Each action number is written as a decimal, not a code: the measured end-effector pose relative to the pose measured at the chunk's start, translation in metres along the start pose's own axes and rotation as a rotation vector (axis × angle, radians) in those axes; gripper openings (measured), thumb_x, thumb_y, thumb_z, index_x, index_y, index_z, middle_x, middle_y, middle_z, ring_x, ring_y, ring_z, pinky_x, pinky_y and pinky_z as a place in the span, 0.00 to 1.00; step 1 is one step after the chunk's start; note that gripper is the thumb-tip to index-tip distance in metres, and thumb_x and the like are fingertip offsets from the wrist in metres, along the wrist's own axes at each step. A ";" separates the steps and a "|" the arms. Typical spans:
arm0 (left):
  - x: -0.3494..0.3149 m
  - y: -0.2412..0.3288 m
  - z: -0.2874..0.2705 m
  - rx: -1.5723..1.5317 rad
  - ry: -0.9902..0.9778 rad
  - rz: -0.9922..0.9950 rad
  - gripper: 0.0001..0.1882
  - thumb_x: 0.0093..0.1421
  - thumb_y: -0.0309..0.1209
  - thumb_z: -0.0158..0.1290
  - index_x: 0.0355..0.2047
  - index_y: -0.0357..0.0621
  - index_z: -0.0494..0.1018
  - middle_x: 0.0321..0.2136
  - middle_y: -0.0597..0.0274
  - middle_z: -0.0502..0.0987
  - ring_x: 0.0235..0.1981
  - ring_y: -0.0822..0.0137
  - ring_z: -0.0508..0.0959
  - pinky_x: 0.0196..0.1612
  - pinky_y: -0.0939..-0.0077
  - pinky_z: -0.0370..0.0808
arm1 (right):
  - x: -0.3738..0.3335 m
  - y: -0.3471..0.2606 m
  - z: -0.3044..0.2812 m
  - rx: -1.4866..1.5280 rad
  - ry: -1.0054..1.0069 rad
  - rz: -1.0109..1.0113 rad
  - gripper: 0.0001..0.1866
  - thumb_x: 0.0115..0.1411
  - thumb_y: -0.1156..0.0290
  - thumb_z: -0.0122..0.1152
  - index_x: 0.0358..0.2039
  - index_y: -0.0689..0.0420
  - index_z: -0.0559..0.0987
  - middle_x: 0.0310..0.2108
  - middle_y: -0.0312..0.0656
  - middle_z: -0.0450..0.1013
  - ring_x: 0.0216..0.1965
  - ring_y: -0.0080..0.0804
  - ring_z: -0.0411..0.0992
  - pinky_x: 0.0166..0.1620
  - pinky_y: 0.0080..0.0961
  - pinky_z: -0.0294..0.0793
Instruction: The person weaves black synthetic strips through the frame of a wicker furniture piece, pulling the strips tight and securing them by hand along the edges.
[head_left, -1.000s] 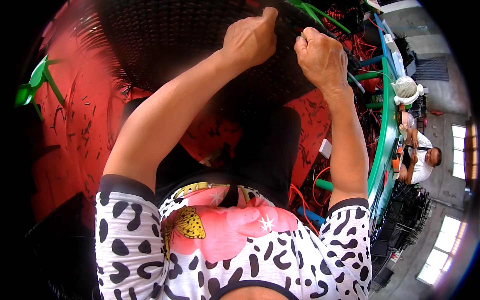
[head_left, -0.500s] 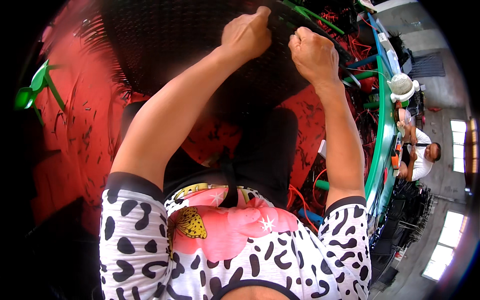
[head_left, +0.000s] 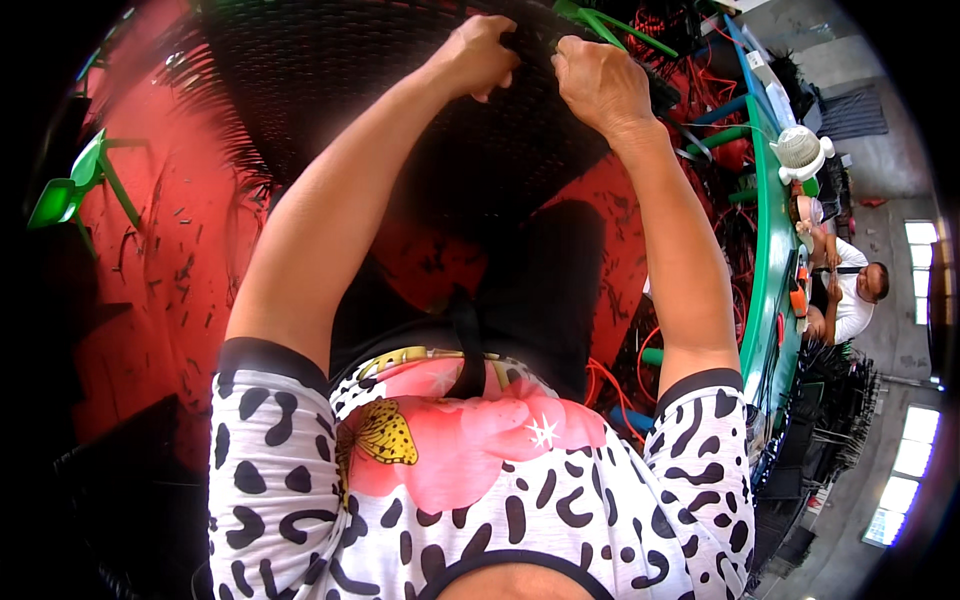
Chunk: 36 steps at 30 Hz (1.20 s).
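A dark woven wicker piece (head_left: pixel 330 95), apparently of black plastic strips, spans the upper middle above my knees. Loose strip ends fringe its left side. My left hand (head_left: pixel 478 58) is over the weave, fingers curled inward; what they grip is too dark to make out. Close by on the right, my right hand (head_left: pixel 605 88) is closed with thumb and forefinger pinched together near the piece's right edge. Whatever lies in that pinch is hidden against the black. A small gap separates the two hands.
A green plastic chair (head_left: pixel 85 190) stands left on the red floor covering (head_left: pixel 165 290), among scattered black scraps. To the right runs a long green-edged table (head_left: pixel 765 290) with a white fan (head_left: pixel 800 153). A co-worker (head_left: pixel 852 290) sits beyond it. Red cords (head_left: pixel 610 385) lie beneath.
Both hands have shifted slightly up and to the left over the weave. The left hand's lower fingers now show more. The whole view has tilted a little.
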<state>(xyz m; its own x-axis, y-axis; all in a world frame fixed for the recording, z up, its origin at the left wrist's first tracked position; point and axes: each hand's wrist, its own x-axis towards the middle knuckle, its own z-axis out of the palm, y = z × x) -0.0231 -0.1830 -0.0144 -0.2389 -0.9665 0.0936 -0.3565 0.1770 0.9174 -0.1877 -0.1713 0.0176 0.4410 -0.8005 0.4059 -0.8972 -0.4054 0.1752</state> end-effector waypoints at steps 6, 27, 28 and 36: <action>0.001 0.004 0.009 -0.206 0.054 -0.032 0.34 0.51 0.24 0.49 0.58 0.29 0.52 0.17 0.56 0.74 0.11 0.68 0.71 0.16 0.76 0.71 | 0.005 0.005 0.003 0.015 0.015 0.072 0.12 0.57 0.62 0.47 0.28 0.56 0.74 0.26 0.52 0.73 0.32 0.52 0.72 0.35 0.44 0.72; 0.005 -0.011 0.016 -0.750 -0.036 -0.064 0.36 0.55 0.19 0.45 0.61 0.30 0.40 0.14 0.56 0.70 0.07 0.68 0.66 0.12 0.73 0.69 | 0.020 0.009 0.007 0.104 0.064 -0.051 0.11 0.54 0.67 0.47 0.20 0.59 0.74 0.20 0.53 0.72 0.25 0.49 0.73 0.29 0.42 0.72; 0.004 -0.014 0.018 -0.803 -0.002 -0.045 0.35 0.56 0.19 0.44 0.61 0.30 0.42 0.15 0.56 0.70 0.07 0.69 0.66 0.13 0.73 0.70 | 0.021 0.010 0.008 0.099 0.086 -0.053 0.11 0.53 0.68 0.47 0.20 0.59 0.73 0.20 0.53 0.72 0.24 0.49 0.73 0.29 0.41 0.72; 0.007 -0.019 0.026 -0.873 0.157 -0.036 0.28 0.57 0.21 0.44 0.58 0.29 0.51 0.16 0.55 0.71 0.08 0.69 0.68 0.13 0.76 0.70 | 0.021 0.003 0.011 0.071 0.147 -0.088 0.07 0.50 0.71 0.47 0.20 0.58 0.72 0.18 0.51 0.71 0.23 0.46 0.73 0.27 0.39 0.72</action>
<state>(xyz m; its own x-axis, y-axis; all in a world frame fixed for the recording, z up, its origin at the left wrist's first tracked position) -0.0409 -0.1885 -0.0415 -0.0914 -0.9944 0.0523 0.4702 0.0032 0.8826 -0.1808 -0.1937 0.0171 0.5045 -0.6899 0.5192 -0.8493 -0.5048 0.1545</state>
